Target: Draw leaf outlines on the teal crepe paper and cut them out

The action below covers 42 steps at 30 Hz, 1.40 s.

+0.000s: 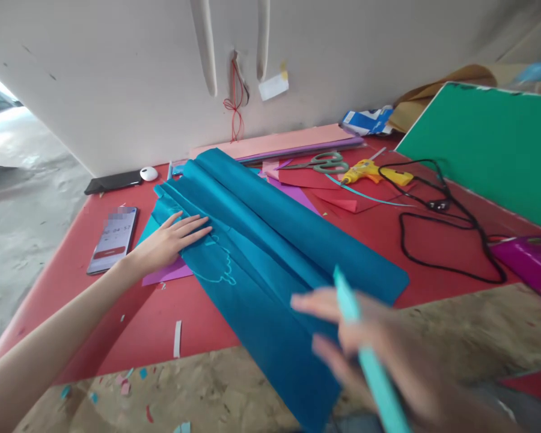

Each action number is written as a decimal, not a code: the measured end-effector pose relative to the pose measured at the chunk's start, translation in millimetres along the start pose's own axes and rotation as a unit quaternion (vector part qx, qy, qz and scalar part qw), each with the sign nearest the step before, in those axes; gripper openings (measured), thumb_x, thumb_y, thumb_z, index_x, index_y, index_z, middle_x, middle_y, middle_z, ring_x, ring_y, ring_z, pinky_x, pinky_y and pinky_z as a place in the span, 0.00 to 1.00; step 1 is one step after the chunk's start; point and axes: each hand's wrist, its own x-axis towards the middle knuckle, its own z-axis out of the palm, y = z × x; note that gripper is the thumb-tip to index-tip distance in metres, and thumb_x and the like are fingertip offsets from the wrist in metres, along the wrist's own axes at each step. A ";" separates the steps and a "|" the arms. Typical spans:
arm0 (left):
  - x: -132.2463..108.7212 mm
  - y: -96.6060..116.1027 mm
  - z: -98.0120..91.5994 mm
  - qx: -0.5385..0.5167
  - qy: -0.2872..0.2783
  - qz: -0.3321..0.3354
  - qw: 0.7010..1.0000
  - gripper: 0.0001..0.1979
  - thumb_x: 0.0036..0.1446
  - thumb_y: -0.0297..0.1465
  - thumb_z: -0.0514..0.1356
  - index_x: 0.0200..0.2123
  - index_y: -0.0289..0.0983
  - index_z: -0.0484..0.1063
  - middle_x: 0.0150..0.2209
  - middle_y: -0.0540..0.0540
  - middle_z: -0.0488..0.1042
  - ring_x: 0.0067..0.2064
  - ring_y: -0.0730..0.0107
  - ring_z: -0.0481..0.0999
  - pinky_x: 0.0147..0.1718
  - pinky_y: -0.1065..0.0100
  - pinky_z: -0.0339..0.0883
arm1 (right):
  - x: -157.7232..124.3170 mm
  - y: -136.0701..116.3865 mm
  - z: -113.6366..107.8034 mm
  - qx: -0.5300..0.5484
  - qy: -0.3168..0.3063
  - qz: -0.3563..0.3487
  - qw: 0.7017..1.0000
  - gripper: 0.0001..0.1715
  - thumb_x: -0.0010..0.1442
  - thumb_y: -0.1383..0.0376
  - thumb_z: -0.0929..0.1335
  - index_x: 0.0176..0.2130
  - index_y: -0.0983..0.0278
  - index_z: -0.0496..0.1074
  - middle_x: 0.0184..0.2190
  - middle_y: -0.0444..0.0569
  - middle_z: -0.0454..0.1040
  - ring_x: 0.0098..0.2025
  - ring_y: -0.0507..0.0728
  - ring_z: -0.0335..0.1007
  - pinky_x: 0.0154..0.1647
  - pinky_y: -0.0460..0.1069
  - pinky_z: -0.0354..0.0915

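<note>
A long piece of blue fabric or paper (270, 325) lies in folds across the table, its near end hanging past the front edge. My left hand (180, 237) rests flat on its left part, fingers spread. Beside those fingertips runs a light, wavy drawn outline (228, 270). Over the near right part of the blue piece, my right hand (388, 343) is blurred by motion and grips a turquoise pen or marker (372, 367), its tip pointing up and away. Purple paper (171, 272) shows beneath the blue piece.
A phone (112, 240) lies left on the red table (148, 325). Scissors (327, 162), a yellow glue gun (365, 171) and its black cord (403, 234) are behind and right. A green board (487, 150) leans at right. Paper scraps (125, 388) dot the near left.
</note>
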 end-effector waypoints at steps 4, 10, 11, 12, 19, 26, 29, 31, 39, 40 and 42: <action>-9.0 -5.4 1.0 -0.005 -0.024 0.016 1.000 0.33 0.56 0.13 0.45 0.61 0.44 0.55 0.62 0.46 0.58 0.63 0.63 0.56 0.61 0.50 0.48 | 38.2 80.5 -2.4 -0.059 -0.001 0.224 0.973 0.11 0.54 0.65 0.65 0.31 0.58 0.55 0.32 0.52 0.75 0.33 0.62 0.75 0.30 0.54 0.68; -30.1 -14.3 -3.5 -0.005 -0.040 0.010 0.999 0.32 0.58 0.14 0.44 0.60 0.47 0.56 0.63 0.47 0.55 0.64 0.63 0.54 0.60 0.49 0.49 | 55.2 136.0 15.4 -0.043 -0.051 0.286 0.956 0.22 0.45 0.66 0.71 0.27 0.57 0.51 0.15 0.36 0.60 0.17 0.54 0.63 0.18 0.47 0.57; -33.4 -15.2 -4.8 -0.006 -0.044 0.010 0.999 0.32 0.57 0.14 0.44 0.60 0.48 0.56 0.63 0.48 0.55 0.64 0.63 0.54 0.60 0.50 0.49 | 55.5 136.2 17.6 -0.038 -0.052 0.292 0.954 0.22 0.45 0.67 0.71 0.27 0.57 0.51 0.15 0.36 0.60 0.17 0.54 0.63 0.18 0.46 0.57; -36.5 -15.9 -5.9 -0.007 -0.048 0.010 0.999 0.33 0.56 0.13 0.44 0.60 0.49 0.56 0.63 0.48 0.55 0.63 0.63 0.54 0.60 0.50 0.50 | 56.0 135.6 19.2 -0.032 -0.052 0.297 0.953 0.22 0.44 0.67 0.71 0.27 0.58 0.52 0.16 0.36 0.61 0.18 0.54 0.63 0.19 0.46 0.57; -48.8 -16.6 -9.5 -0.010 -0.039 0.022 0.999 0.34 0.56 0.13 0.43 0.60 0.47 0.57 0.62 0.48 0.57 0.63 0.63 0.56 0.60 0.51 0.51 | 62.6 142.6 18.0 -0.019 0.000 0.326 0.945 0.20 0.41 0.73 0.71 0.26 0.59 0.56 0.20 0.37 0.62 0.22 0.52 0.61 0.24 0.47 0.58; -41.1 -18.5 -6.4 -0.006 -0.034 0.027 0.999 0.33 0.58 0.14 0.43 0.61 0.48 0.54 0.62 0.48 0.56 0.63 0.63 0.56 0.60 0.50 0.50 | 62.8 171.0 -17.8 -0.067 0.117 0.379 0.915 0.21 0.41 0.73 0.73 0.25 0.60 0.56 0.24 0.38 0.62 0.26 0.49 0.59 0.29 0.48 0.57; -32.2 -22.2 -5.3 0.001 -0.043 0.026 0.999 0.33 0.58 0.14 0.42 0.62 0.48 0.52 0.63 0.47 0.54 0.64 0.63 0.54 0.60 0.50 0.50 | 61.4 182.8 -34.6 -0.093 0.144 0.413 0.895 0.24 0.37 0.75 0.74 0.25 0.60 0.56 0.23 0.37 0.61 0.25 0.49 0.58 0.30 0.49 0.57; -24.3 -24.8 -5.1 0.007 -0.050 0.023 0.998 0.32 0.59 0.15 0.42 0.62 0.48 0.52 0.63 0.48 0.53 0.64 0.63 0.53 0.59 0.50 0.50 | 61.0 188.6 -42.6 -0.108 0.152 0.433 0.882 0.25 0.37 0.75 0.75 0.25 0.60 0.56 0.23 0.38 0.62 0.26 0.49 0.59 0.31 0.50 0.58; 11.1 -34.3 -4.7 0.025 -0.083 0.020 0.996 0.35 0.54 0.16 0.51 0.62 0.49 0.52 0.64 0.47 0.51 0.65 0.61 0.51 0.61 0.49 0.45 | 65.5 204.1 -54.2 -0.177 0.147 0.471 0.851 0.21 0.39 0.65 0.75 0.24 0.61 0.57 0.24 0.40 0.65 0.28 0.50 0.62 0.31 0.53 0.58; 14.8 -35.6 -4.2 0.027 -0.086 0.019 0.996 0.36 0.53 0.16 0.51 0.62 0.49 0.51 0.64 0.48 0.50 0.65 0.60 0.51 0.61 0.49 0.45 | 66.7 206.4 -54.7 -0.185 0.146 0.473 0.849 0.21 0.40 0.64 0.74 0.24 0.61 0.58 0.24 0.40 0.66 0.28 0.50 0.63 0.31 0.53 0.58; 21.4 -37.7 -2.7 0.030 -0.089 0.020 0.995 0.36 0.53 0.14 0.49 0.62 0.49 0.51 0.64 0.48 0.50 0.65 0.61 0.51 0.61 0.49 0.46 | 69.1 211.1 -55.4 -0.198 0.144 0.475 0.845 0.20 0.39 0.64 0.74 0.25 0.61 0.59 0.25 0.42 0.67 0.29 0.50 0.64 0.31 0.52 0.58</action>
